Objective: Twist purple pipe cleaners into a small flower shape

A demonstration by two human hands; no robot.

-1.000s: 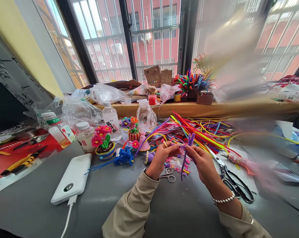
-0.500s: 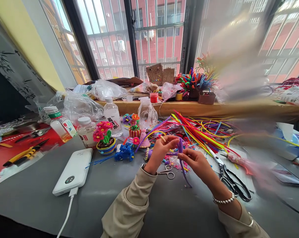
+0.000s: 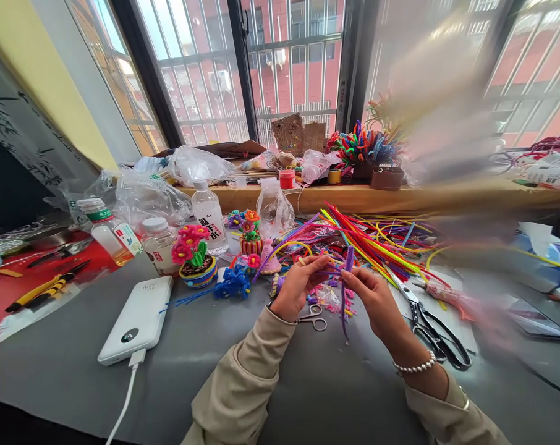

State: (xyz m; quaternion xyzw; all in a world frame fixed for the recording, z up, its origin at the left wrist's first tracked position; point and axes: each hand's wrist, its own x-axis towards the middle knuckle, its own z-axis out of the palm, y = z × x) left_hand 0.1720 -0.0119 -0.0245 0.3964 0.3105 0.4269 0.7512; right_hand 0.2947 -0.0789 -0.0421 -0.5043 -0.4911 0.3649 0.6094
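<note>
Purple pipe cleaners (image 3: 349, 258) are held between my two hands above the grey table. My left hand (image 3: 296, 285) pinches the strands running leftward. The fingertips of my right hand (image 3: 369, 298) close on the upright folded purple part, and a loose end hangs below them. Under the hands lie small silver scissors (image 3: 315, 317) and a scatter of tiny pink and coloured pieces (image 3: 330, 295). Left of my left hand sit a blue pipe-cleaner bundle (image 3: 232, 281) and a small pot of pink pipe-cleaner flowers (image 3: 197, 272).
Large black-handled scissors (image 3: 440, 339) rest right of my hands, beside a glue gun (image 3: 447, 300). Many coloured pipe cleaners (image 3: 368, 241) spread behind. A white power bank (image 3: 136, 321) with a cable, bottles (image 3: 209, 213) and yellow-black pliers (image 3: 48, 290) stand or lie leftward. A blur covers the right side.
My left hand has turned and lowered slightly, its fingers now on the sideways strands. The upright purple part has shifted right with my right hand.
</note>
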